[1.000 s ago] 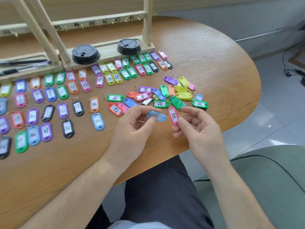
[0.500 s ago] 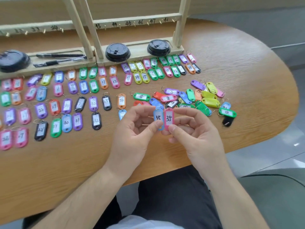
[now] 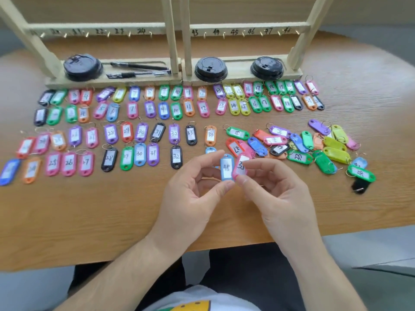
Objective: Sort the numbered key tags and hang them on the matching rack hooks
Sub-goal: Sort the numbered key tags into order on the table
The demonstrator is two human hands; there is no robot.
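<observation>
Pinching a blue tag (image 3: 226, 169), the left grip (image 3: 190, 194) has turned it upright beside the pink tag (image 3: 240, 168) pinched in the right grip (image 3: 280, 198), ready to match numbers.

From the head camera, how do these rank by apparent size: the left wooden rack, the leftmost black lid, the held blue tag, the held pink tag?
1. left wooden rack
2. leftmost black lid
3. blue tag and pink tag: look alike, so tied.

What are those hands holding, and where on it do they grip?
The left hand pinches a blue tag, thumb on its lower end, fingertip at its top; the right hand pinches a pink tag likewise.
</observation>
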